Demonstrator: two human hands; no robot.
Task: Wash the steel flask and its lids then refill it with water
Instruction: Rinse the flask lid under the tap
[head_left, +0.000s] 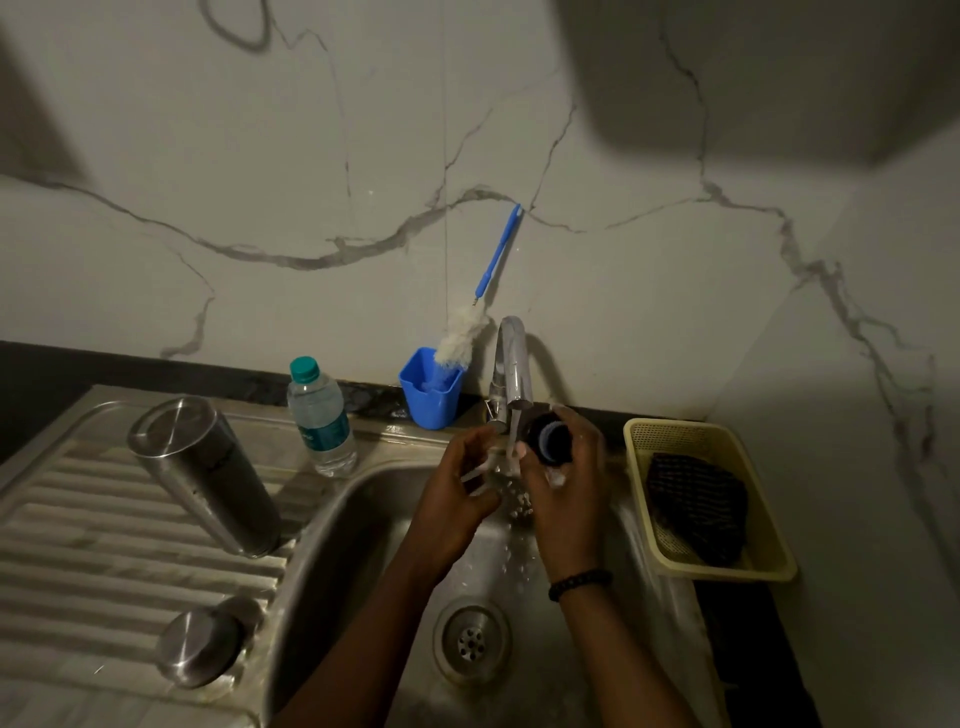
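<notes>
Flask (205, 475) stands mouth-down on the ribbed drainboard (78, 561), left of the sink (363, 519). Steel cap (200, 644) sits on the drainboard nearer the camera, just beside the sink rim. Water bottle (322, 418) with green cap stands behind the flask, near the wall. Blue cup (431, 395) right of it holds a bottle brush (478, 312), bristle end down, handle leaning on the wall.

Tap (511, 369) is running; the stream falls between the two hands into the sink, splashing above the drain (471, 639).

Left hand (462, 499) is over the sink just left of the stream, fingers (480, 447) curled inward. Something pale and thin shows at them, too blurred to tell what, or whether it is held.

Right hand (566, 483) is just right of the stream, fingers curled round a dark inner lid (549, 441) with a bluish centre. The lid sits up beside the spout, open face toward the camera, touching or nearly touching the water. Foam shows on the hand. A black bead band is on that wrist.

Yellow basket (769, 551) on the table right of the sink holds a dark cloth (698, 506).
</notes>
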